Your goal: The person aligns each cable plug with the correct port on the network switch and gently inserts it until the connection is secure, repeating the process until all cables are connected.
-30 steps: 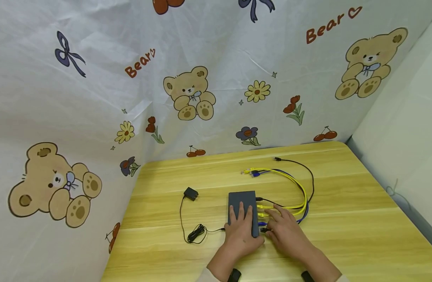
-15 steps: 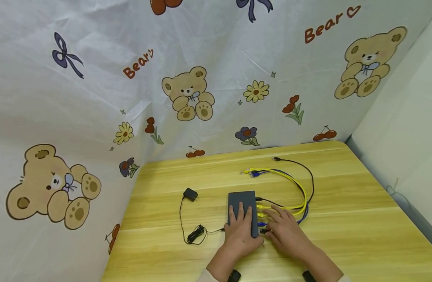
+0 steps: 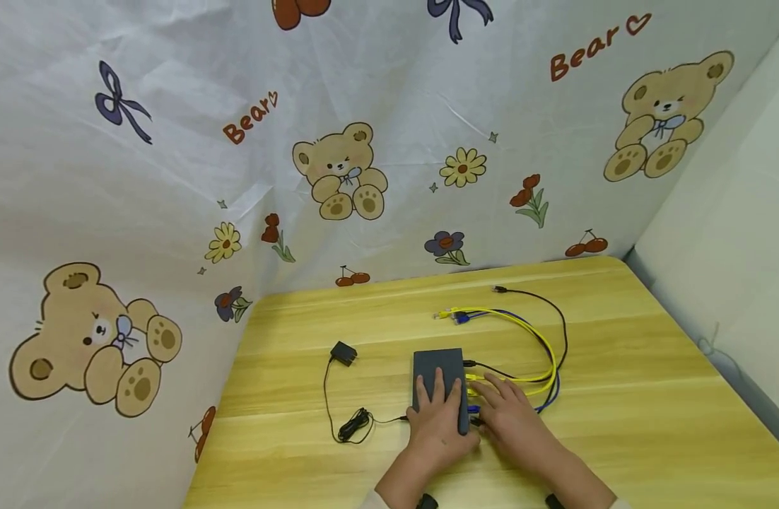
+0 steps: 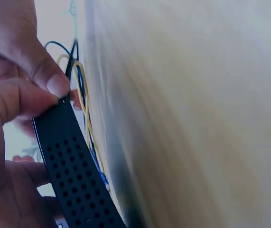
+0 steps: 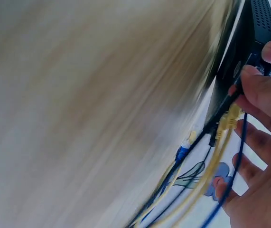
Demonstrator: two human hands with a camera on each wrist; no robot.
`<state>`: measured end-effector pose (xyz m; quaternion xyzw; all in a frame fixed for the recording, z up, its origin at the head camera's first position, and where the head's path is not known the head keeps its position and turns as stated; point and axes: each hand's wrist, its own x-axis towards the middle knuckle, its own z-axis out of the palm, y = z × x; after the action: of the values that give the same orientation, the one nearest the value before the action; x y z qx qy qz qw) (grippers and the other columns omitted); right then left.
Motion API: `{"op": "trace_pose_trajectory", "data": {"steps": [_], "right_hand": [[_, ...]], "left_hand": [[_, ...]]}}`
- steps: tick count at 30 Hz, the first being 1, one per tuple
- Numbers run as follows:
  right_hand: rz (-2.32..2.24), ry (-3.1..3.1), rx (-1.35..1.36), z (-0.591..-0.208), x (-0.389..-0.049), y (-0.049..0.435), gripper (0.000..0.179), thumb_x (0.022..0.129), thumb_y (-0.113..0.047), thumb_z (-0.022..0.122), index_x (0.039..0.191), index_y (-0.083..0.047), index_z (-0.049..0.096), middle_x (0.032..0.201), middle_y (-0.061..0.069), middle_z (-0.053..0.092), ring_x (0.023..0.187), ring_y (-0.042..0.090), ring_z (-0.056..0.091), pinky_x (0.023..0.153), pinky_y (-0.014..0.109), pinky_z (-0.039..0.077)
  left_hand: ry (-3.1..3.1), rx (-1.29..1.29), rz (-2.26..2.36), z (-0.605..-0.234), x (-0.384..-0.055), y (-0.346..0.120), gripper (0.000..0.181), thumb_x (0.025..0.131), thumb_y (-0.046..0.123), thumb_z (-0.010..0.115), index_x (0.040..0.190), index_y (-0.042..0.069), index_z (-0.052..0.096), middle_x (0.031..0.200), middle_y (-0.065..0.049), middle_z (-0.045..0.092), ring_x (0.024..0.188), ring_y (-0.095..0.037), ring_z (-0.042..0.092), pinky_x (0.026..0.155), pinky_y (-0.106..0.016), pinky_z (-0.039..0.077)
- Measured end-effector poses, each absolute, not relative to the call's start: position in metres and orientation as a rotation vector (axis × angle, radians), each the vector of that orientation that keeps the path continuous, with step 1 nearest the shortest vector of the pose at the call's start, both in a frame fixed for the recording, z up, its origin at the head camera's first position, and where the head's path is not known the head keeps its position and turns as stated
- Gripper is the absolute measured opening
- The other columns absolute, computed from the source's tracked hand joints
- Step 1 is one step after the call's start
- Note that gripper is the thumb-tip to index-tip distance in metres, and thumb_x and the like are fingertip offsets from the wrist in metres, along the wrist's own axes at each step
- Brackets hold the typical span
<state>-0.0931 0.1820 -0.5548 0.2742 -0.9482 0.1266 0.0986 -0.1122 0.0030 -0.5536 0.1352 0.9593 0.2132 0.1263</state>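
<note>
A flat dark network switch lies on the table, its perforated side showing in the left wrist view. Across its top spread the straight fingers of my left hand, while the thumb touches the near right corner. My right hand pinches the black plug of a cable at the nearest port on the switch's right side; whether it is fully seated cannot be seen. Farther along that side are a blue plug, yellow plugs partly behind my fingers, and another black plug.
Loose cable ends, yellow, blue and black, lie beyond the switch. To the left, a power adapter has its bundled black cord running to the switch. A bear-print cloth hangs behind the table.
My right hand has shifted slightly left, closer to the switch, still pinching the black plug. The left hand stays on the switch. The head view has tilted a little.
</note>
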Motion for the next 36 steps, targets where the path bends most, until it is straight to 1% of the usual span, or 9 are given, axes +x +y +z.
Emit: {"op": "trace_pose_trajectory", "data": {"steps": [4, 10, 16, 21, 25, 28, 30, 33, 36], "right_hand": [[0.313, -2.762, 0.859, -0.555, -0.091, 0.179, 0.012, 0.078, -0.011, 0.082, 0.074, -0.014, 0.071, 0.137, 0.011, 0.059, 0.135, 0.042, 0.044, 0.101, 0.065, 0.039], [0.158, -2.689, 0.936, -0.555, -0.092, 0.176, 0.008, 0.077, -0.009, 0.08, 0.074, -0.007, 0.073, 0.135, 0.015, 0.06, 0.134, 0.044, 0.045, 0.103, 0.059, 0.041], [0.187, -2.73, 0.921, -0.556, -0.092, 0.179, 0.008, 0.079, -0.009, 0.08, 0.081, -0.003, 0.075, 0.138, 0.016, 0.058, 0.138, 0.045, 0.04, 0.104, 0.059, 0.042], [0.246, -2.713, 0.935, -0.558, -0.094, 0.178, 0.011, 0.079, -0.003, 0.079, 0.088, 0.002, 0.076, 0.138, 0.017, 0.058, 0.136, 0.043, 0.043, 0.103, 0.057, 0.044], [0.205, -2.694, 0.972, -0.56, -0.094, 0.176, 0.021, 0.079, -0.001, 0.078, 0.099, 0.006, 0.075, 0.14, 0.019, 0.056, 0.135, 0.043, 0.044, 0.101, 0.055, 0.046], [0.192, -2.692, 0.984, -0.561, -0.093, 0.176, 0.026, 0.079, -0.002, 0.078, 0.104, 0.007, 0.075, 0.14, 0.02, 0.056, 0.135, 0.043, 0.044, 0.101, 0.055, 0.046], [0.215, -2.704, 0.979, -0.56, -0.093, 0.176, 0.02, 0.08, -0.004, 0.078, 0.097, 0.005, 0.076, 0.139, 0.02, 0.056, 0.135, 0.043, 0.044, 0.101, 0.055, 0.046], [0.312, -2.765, 0.927, -0.556, -0.094, 0.176, 0.008, 0.08, -0.008, 0.08, 0.084, -0.002, 0.076, 0.139, 0.021, 0.057, 0.135, 0.045, 0.044, 0.102, 0.058, 0.044], [0.408, -2.853, 0.819, -0.553, -0.096, 0.178, 0.012, 0.078, -0.012, 0.083, 0.073, -0.01, 0.073, 0.139, 0.022, 0.057, 0.135, 0.047, 0.043, 0.104, 0.06, 0.041]], "left_hand": [[2.789, 0.395, 0.583, -0.559, -0.112, 0.005, 0.091, 0.078, 0.051, 0.073, 0.157, 0.033, 0.031, 0.168, -0.007, 0.009, 0.15, -0.049, 0.002, 0.093, -0.08, 0.031], [2.804, 0.441, 0.472, -0.564, -0.114, 0.008, 0.094, 0.074, 0.05, 0.077, 0.156, 0.033, 0.034, 0.167, -0.008, 0.013, 0.15, -0.049, 0.001, 0.094, -0.078, 0.032], [2.814, 0.46, 0.397, -0.566, -0.114, 0.012, 0.092, 0.075, 0.05, 0.077, 0.155, 0.033, 0.035, 0.167, -0.008, 0.015, 0.149, -0.05, 0.004, 0.093, -0.077, 0.035], [2.829, 0.487, 0.353, -0.566, -0.111, 0.015, 0.091, 0.077, 0.047, 0.076, 0.156, 0.034, 0.034, 0.166, -0.009, 0.018, 0.148, -0.053, 0.007, 0.091, -0.078, 0.035], [2.841, 0.485, 0.365, -0.564, -0.108, 0.016, 0.092, 0.076, 0.044, 0.077, 0.156, 0.031, 0.034, 0.165, -0.011, 0.021, 0.147, -0.054, 0.009, 0.09, -0.079, 0.035], [2.831, 0.484, 0.376, -0.563, -0.106, 0.016, 0.093, 0.076, 0.043, 0.078, 0.157, 0.03, 0.033, 0.165, -0.011, 0.021, 0.147, -0.054, 0.008, 0.09, -0.079, 0.035], [2.825, 0.48, 0.387, -0.563, -0.106, 0.015, 0.093, 0.076, 0.043, 0.079, 0.157, 0.03, 0.033, 0.165, -0.012, 0.02, 0.147, -0.054, 0.008, 0.09, -0.08, 0.034], [2.82, 0.471, 0.409, -0.563, -0.108, 0.014, 0.092, 0.076, 0.042, 0.081, 0.156, 0.032, 0.035, 0.165, -0.011, 0.019, 0.147, -0.054, 0.006, 0.09, -0.08, 0.034], [2.816, 0.461, 0.459, -0.563, -0.11, 0.015, 0.09, 0.077, 0.043, 0.082, 0.154, 0.033, 0.037, 0.165, -0.011, 0.019, 0.148, -0.054, 0.005, 0.09, -0.08, 0.034]]}}
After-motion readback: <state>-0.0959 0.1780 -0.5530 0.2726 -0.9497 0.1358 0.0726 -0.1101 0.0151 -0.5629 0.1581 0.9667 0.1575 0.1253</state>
